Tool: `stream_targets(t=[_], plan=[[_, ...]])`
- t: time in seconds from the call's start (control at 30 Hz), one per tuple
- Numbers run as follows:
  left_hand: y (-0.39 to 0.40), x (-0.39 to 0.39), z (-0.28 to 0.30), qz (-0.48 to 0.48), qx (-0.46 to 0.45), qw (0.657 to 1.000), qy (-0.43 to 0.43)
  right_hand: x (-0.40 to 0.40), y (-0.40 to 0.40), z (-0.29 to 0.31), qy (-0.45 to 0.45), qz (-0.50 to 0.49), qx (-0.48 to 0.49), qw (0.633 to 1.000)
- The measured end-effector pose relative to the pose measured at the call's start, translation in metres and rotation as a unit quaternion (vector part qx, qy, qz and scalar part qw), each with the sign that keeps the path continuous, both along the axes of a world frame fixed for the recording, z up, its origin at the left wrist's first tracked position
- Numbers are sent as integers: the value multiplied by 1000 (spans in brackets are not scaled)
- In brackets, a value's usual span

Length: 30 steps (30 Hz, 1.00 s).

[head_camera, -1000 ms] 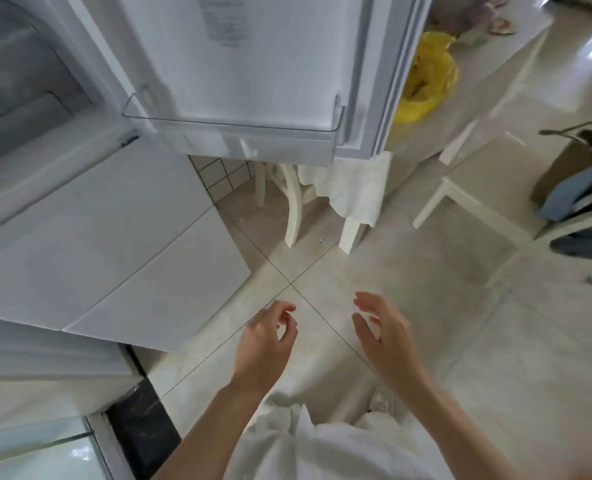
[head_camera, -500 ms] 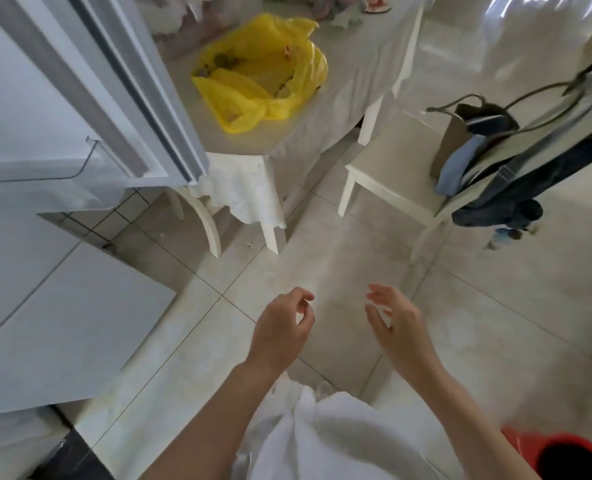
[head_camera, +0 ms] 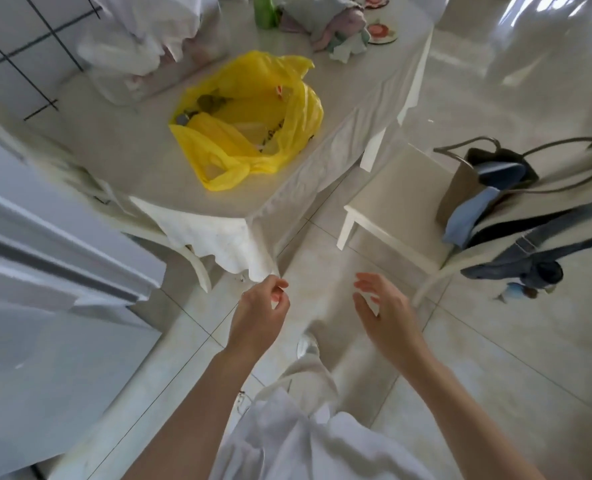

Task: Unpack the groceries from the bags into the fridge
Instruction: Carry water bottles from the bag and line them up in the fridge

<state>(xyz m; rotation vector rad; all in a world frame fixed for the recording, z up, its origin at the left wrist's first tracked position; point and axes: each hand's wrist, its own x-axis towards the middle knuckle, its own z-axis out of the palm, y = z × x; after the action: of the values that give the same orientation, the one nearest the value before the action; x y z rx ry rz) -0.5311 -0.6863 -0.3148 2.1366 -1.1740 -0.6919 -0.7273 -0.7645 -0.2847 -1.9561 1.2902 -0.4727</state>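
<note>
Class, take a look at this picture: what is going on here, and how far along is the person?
A person stands on a tiled floor facing a table that holds an open yellow plastic bag with groceries still inside. Both hands are empty: the left hand has loosely curled fingers, the right hand is spread open. Neither touches the bag. The white fridge is at the left.

I see a white chair (head_camera: 395, 199) beside the tabletop (head_camera: 142, 147). A brown bag (head_camera: 467, 188) with blue cloth (head_camera: 471, 216) sits on it. Far back on the tabletop stand a green bottle (head_camera: 265, 10) and a flower coaster (head_camera: 381, 32). The floor (head_camera: 495, 358) has pale tiles.
</note>
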Motion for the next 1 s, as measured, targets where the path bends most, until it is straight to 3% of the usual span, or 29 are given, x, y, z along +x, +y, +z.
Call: stream_targets(t=[0.63, 1.0], plan=[[-224, 124, 0, 112, -14, 994, 5, 176, -268, 0, -18, 184, -46, 982], [-342, 172, 0, 227, 31, 973, -19, 258, -432, -8, -3, 345, -41, 938]])
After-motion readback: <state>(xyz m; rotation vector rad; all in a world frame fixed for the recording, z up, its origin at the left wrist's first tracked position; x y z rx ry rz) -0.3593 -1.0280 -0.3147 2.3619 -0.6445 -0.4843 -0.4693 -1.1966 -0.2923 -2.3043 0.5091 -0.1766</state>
